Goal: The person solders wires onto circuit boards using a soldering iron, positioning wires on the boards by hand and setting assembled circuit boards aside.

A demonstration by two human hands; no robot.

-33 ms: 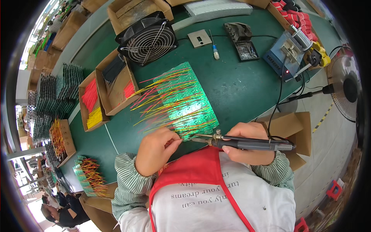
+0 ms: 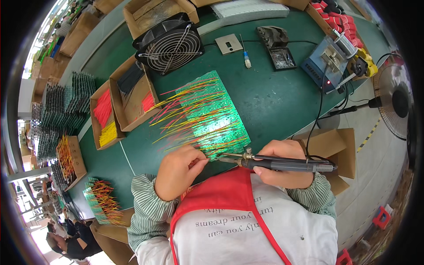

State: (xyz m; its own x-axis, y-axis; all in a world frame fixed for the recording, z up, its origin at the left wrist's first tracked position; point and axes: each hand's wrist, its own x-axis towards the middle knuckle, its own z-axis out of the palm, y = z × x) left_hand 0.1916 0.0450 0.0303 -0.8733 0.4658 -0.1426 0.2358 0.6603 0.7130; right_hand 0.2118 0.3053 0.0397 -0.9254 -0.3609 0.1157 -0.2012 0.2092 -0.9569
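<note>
The right hand (image 2: 287, 165) is clamped around the grey handle of a soldering iron (image 2: 282, 164), whose slim metal end points leftward at the near edge of a green circuit board (image 2: 216, 126). The board lies on the green table (image 2: 274, 108) just in front of the person, with rows of red and yellow wires (image 2: 181, 117) fanning off its left side. The left hand (image 2: 179, 172) is curled at the board's near left corner, thumb and forefinger close together – whether they are clamped on a wire end cannot be told. The two hands are apart, with the iron's tip pointing toward the left fingertips.

To judge by this pose, good work here calls for a wire kept motionless against its spot while the tip gives short, even heat; the left fingers are best kept clear of the hot metal, and the iron's black cable (image 2: 319, 106) slack enough not to tug. The neighbouring wires lie close, so a low, careful angle seems wise.

Much is hard to make out: the exact point under the tip is too small to read, bright glare washes out the middle of the board, the left palm is hidden, and the wires overlap – too tangled to count
</note>
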